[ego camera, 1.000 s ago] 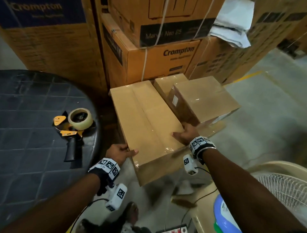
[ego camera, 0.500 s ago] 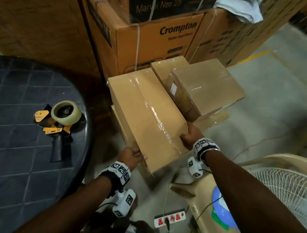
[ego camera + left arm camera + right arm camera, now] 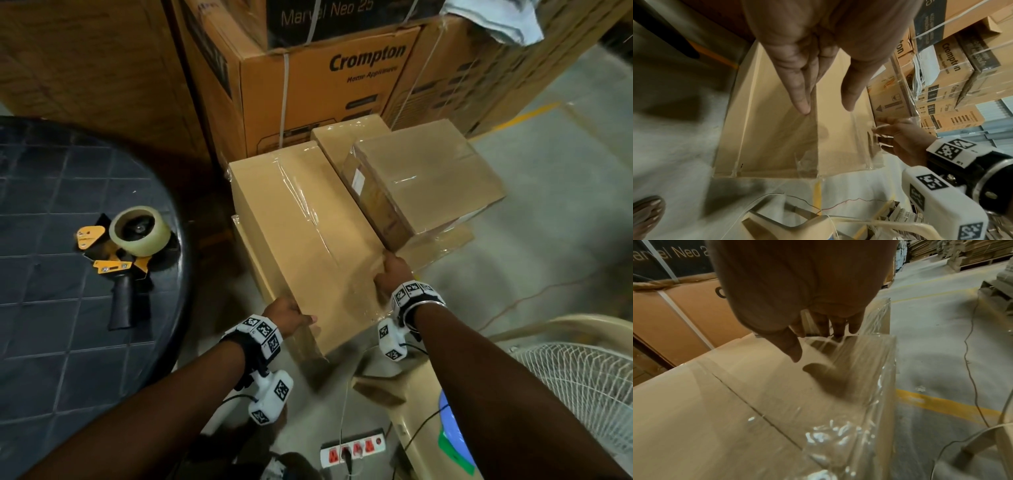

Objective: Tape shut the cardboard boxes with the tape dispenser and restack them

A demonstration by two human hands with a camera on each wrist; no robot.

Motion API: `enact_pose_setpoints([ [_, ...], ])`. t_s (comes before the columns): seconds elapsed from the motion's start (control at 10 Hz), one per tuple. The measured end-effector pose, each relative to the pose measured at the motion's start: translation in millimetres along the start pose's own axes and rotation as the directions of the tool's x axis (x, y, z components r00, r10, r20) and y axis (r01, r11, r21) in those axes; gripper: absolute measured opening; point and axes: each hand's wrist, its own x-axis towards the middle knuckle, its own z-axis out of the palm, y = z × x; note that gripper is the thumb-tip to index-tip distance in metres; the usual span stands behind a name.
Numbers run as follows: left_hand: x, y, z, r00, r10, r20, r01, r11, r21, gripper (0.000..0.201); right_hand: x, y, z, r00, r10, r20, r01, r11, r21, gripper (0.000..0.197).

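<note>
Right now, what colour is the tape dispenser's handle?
Black, with yellow-orange metal parts above it on the tape dispenser; head view shows it best.

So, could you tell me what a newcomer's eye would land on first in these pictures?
Probably the long taped cardboard box at centre, held at its near end by the left hand and right hand. Next, the yellow-and-black tape dispenser lying on the dark table to the left, and the Crompton carton stacked behind.
</note>
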Motion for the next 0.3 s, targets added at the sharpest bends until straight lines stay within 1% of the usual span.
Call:
enact_pose_setpoints([
  [0.1, -6.3, 1.4, -1.0, 1.0, -0.001, -0.027, 0.0, 1.0, -0.025, 0.017, -7.3, -2.2, 4.3, 1.0, 0.002, -0.014, -0.002, 1.0, -0.008, 0.072],
  [0.2, -8.9, -1.2, -10.6, 0.999, -0.012, -0.052, 0.01, 1.0, -0.023, 0.027, -12.8, -8.8, 10.3, 0.999, -0.029, -0.042, 0.027, 0.999, -0.031, 0.065],
  [0.3, -3.6, -13.8, -17.2, 0.996, -0.032, -0.079, 0.021, 0.989, -0.144, 0.017, -23.5, -17.2, 9.0, 0.995, -0.07, -0.066, 0.067, 0.996, -0.052, 0.062],
])
